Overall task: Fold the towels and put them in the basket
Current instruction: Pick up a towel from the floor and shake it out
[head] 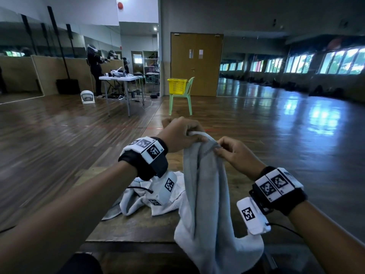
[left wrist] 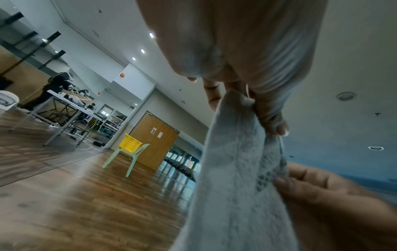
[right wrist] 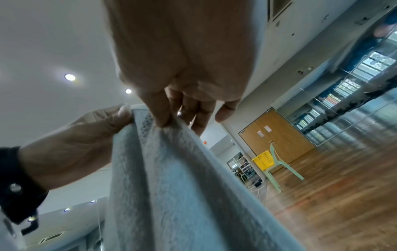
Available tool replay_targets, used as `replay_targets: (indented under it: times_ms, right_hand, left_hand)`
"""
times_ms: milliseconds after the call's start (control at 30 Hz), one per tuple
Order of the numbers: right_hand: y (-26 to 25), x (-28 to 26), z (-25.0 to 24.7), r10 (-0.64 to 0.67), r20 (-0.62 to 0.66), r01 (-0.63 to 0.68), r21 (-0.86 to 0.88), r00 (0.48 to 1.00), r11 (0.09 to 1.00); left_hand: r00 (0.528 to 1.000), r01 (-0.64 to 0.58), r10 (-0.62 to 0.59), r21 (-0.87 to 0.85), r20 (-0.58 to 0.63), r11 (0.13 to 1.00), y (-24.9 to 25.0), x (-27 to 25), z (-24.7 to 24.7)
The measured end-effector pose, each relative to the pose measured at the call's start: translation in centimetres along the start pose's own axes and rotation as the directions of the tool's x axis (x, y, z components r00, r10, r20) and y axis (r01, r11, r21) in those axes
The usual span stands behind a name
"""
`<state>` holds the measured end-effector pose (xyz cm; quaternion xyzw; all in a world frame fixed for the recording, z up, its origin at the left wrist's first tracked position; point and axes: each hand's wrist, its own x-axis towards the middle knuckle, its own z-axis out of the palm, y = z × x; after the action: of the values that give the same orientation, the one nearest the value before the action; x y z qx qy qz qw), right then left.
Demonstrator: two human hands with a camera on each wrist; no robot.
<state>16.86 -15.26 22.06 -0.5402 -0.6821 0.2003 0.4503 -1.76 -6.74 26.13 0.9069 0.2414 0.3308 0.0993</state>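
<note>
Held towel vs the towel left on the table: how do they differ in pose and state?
The held towel is lifted and hangs in long vertical folds; the towel on the table lies crumpled in a heap. The left hand and right hand pinch the held towel along its top edge; neither hand touches the one on the table. Both are pale grey terry, unfolded, and neither is in the yellow basket.

The towel's lower end runs off the bottom edge, and the basket's inside can't be seen from here.
</note>
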Motion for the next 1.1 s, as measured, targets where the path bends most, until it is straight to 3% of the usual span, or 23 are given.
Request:
replay_targets:
  times_ms: [233,467,600,733,800,900,1100]
  right_hand:
    - [0.2,-0.5,-1.5,0.003,-0.042,-0.002,0.029,0.999,1.000]
    - [0.5,-1.2,-2.0,0.120,0.070,-0.122,0.025,0.990,0.992]
    - [0.0,-1.2,-2.3,0.055,0.062,-0.056,0.001,0.997,0.998]
    - [-0.4,-1.0,-3.0,0.028,-0.074,-0.029,-0.020,0.997,0.999]
    - [-0.3,-0.8,-3.4,0.033,-0.099,-0.032,0.014,0.995,0.999]
    - [0.0,-0.9,-3.7,0.071,-0.053,-0.072,-0.021,0.996,0.997]
    - [-0.2,-0.8,-3.1,-0.016,-0.003,0.016,-0.104,1.000,0.994]
  left_hand:
    - [0.974,0.224,-0.217,-0.134,0.061,0.965,-3.4,-2.6,3.0]
    - [0.972,0.186,-0.228,-0.418,-0.052,0.889,-1.5,-1.9,3.7]
    - [0.967,0.174,-0.247,-0.541,-0.065,0.823,-0.9,-1.2,4.7]
    - [0.958,0.280,-0.270,-0.505,0.095,0.816,-1.7,-2.7,6.7]
    - [0.957,0.275,-0.283,-0.526,0.069,0.804,-2.2,-3.2,7.3]
    - [0.957,0.243,-0.290,-0.548,0.000,0.800,-2.2,-2.9,6.9]
    - [0.981,0.192,-0.183,-0.329,0.059,0.925,-1.7,-1.3,5.8]
